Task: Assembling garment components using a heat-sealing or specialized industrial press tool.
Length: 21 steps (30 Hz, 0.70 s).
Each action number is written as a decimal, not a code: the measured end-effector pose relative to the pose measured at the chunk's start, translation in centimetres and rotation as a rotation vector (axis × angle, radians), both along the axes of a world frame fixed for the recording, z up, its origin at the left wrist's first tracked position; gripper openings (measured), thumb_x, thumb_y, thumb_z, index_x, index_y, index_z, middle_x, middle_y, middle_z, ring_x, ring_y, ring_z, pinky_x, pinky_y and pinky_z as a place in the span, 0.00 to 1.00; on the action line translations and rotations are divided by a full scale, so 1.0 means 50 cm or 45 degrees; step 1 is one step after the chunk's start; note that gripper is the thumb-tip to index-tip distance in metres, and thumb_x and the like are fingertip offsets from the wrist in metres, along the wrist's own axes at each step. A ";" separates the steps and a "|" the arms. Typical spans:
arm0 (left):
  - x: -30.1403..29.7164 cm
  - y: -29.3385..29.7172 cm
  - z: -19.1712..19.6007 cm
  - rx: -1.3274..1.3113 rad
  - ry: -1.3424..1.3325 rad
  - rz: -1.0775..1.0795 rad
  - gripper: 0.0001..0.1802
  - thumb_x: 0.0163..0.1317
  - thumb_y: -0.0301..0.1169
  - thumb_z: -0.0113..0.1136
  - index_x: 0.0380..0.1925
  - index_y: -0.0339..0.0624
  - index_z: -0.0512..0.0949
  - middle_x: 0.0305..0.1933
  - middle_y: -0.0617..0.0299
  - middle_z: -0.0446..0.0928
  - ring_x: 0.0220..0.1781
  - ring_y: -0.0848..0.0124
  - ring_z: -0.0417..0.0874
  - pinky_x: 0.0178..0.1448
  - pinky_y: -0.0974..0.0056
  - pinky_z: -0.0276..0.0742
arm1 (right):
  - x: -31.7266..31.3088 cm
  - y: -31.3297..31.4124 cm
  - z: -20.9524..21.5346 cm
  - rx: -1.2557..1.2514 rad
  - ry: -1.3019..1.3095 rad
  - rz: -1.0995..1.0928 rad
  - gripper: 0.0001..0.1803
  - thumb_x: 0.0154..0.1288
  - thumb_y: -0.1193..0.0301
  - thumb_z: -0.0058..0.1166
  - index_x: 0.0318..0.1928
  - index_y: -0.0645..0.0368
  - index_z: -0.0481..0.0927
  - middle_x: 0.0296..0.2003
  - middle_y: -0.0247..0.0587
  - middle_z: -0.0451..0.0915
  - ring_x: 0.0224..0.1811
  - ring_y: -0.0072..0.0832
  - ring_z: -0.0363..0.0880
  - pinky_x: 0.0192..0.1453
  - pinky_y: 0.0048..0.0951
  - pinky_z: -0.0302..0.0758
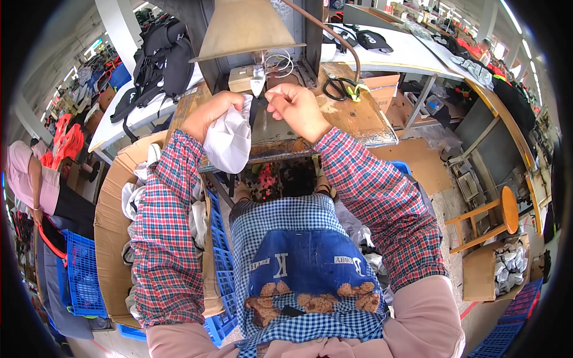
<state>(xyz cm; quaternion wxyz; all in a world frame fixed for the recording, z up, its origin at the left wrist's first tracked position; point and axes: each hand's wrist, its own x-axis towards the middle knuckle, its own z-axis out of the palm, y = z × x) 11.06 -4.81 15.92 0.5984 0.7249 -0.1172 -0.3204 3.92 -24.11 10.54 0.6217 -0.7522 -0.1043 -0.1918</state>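
Observation:
My left hand (pixel 216 114) is closed on a white cloth piece (pixel 230 143), rounded and baggy, which hangs over the front edge of the worktable. A narrow dark strip (pixel 253 111) runs along the cloth's right side. To the right, my right hand (pixel 296 108) has its thumb and fingers pinched together; anything between them is too small to make out. Both hands are raised just in front of a small white pointed machine tip (pixel 257 83), which sits under a tan metal hood (pixel 248 36).
Black-handled scissors (pixel 340 89) lie on the worn wooden tabletop (pixel 358 122). A cardboard box (pixel 113 221) of white cloth pieces stands at my left, near blue crates (pixel 86 274). Black bags (pixel 158 65) lie on a side table. A wooden stool (pixel 508 210) stands right; another person (pixel 48 179) is far left.

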 end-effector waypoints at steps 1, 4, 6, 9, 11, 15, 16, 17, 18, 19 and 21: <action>0.000 0.001 -0.001 -0.001 0.001 0.000 0.06 0.50 0.34 0.57 0.21 0.46 0.77 0.22 0.68 0.74 0.24 0.75 0.73 0.31 0.70 0.70 | 0.001 0.000 -0.001 0.025 0.006 0.019 0.11 0.71 0.68 0.54 0.42 0.63 0.81 0.27 0.30 0.80 0.26 0.15 0.74 0.33 0.18 0.74; 0.002 0.002 -0.004 -0.061 -0.006 -0.014 0.05 0.50 0.32 0.56 0.22 0.45 0.77 0.22 0.68 0.74 0.24 0.76 0.73 0.30 0.70 0.70 | 0.005 -0.005 0.000 0.076 0.026 0.046 0.11 0.71 0.67 0.54 0.43 0.64 0.80 0.28 0.31 0.80 0.26 0.15 0.75 0.34 0.19 0.75; 0.018 0.009 -0.014 -0.105 -0.049 -0.061 0.04 0.50 0.31 0.55 0.22 0.45 0.77 0.22 0.69 0.74 0.24 0.77 0.73 0.30 0.70 0.70 | 0.006 -0.005 0.001 0.099 0.038 0.058 0.11 0.71 0.67 0.54 0.43 0.64 0.80 0.28 0.32 0.80 0.27 0.16 0.75 0.34 0.19 0.75; 0.036 0.016 -0.027 -0.154 -0.085 -0.114 0.03 0.50 0.29 0.54 0.23 0.45 0.77 0.23 0.69 0.74 0.24 0.77 0.72 0.30 0.70 0.70 | 0.008 -0.006 0.002 0.186 0.069 0.124 0.11 0.71 0.67 0.54 0.43 0.64 0.80 0.28 0.32 0.80 0.27 0.16 0.75 0.34 0.20 0.76; 0.045 0.016 -0.031 -0.168 -0.106 -0.146 0.03 0.49 0.28 0.53 0.23 0.45 0.77 0.23 0.69 0.73 0.24 0.77 0.73 0.30 0.70 0.70 | 0.012 -0.009 0.000 0.246 0.108 0.150 0.10 0.70 0.68 0.55 0.43 0.63 0.80 0.28 0.32 0.80 0.26 0.16 0.75 0.34 0.20 0.76; 0.050 0.012 -0.037 -0.217 -0.144 -0.173 0.06 0.48 0.26 0.52 0.27 0.44 0.77 0.23 0.68 0.74 0.24 0.76 0.73 0.30 0.70 0.70 | 0.019 -0.018 -0.001 0.351 0.168 0.199 0.09 0.69 0.69 0.55 0.42 0.62 0.80 0.28 0.31 0.80 0.26 0.16 0.75 0.34 0.20 0.76; 0.049 0.011 -0.037 -0.217 -0.143 -0.174 0.06 0.48 0.26 0.52 0.27 0.44 0.77 0.23 0.68 0.74 0.24 0.76 0.73 0.30 0.70 0.70 | 0.019 -0.020 -0.001 0.381 0.203 0.202 0.08 0.69 0.69 0.55 0.42 0.61 0.80 0.28 0.30 0.80 0.26 0.16 0.75 0.34 0.20 0.76; 0.048 0.011 -0.038 -0.219 -0.161 -0.176 0.07 0.48 0.26 0.52 0.28 0.43 0.77 0.24 0.68 0.74 0.23 0.76 0.73 0.30 0.70 0.71 | 0.019 -0.021 0.000 0.411 0.239 0.207 0.08 0.68 0.69 0.55 0.41 0.60 0.80 0.28 0.30 0.80 0.26 0.16 0.76 0.35 0.20 0.77; 0.046 0.011 -0.037 -0.221 -0.179 -0.178 0.08 0.48 0.25 0.52 0.29 0.43 0.78 0.24 0.67 0.74 0.23 0.75 0.73 0.30 0.69 0.71 | 0.018 -0.021 0.002 0.410 0.239 0.207 0.08 0.68 0.69 0.55 0.41 0.60 0.80 0.28 0.30 0.80 0.26 0.16 0.76 0.35 0.20 0.77; 0.045 0.011 -0.037 -0.222 -0.180 -0.179 0.08 0.48 0.25 0.52 0.29 0.43 0.78 0.24 0.67 0.74 0.23 0.75 0.73 0.30 0.69 0.71 | 0.017 -0.023 0.004 0.432 0.266 0.221 0.08 0.68 0.69 0.56 0.41 0.60 0.81 0.28 0.29 0.79 0.26 0.16 0.76 0.35 0.20 0.77; 0.044 0.014 -0.039 -0.202 -0.179 -0.167 0.09 0.48 0.25 0.52 0.31 0.42 0.78 0.25 0.66 0.75 0.25 0.75 0.74 0.31 0.69 0.72 | 0.009 -0.020 0.008 0.451 0.296 0.237 0.08 0.68 0.68 0.56 0.41 0.59 0.81 0.27 0.29 0.79 0.26 0.16 0.76 0.35 0.20 0.77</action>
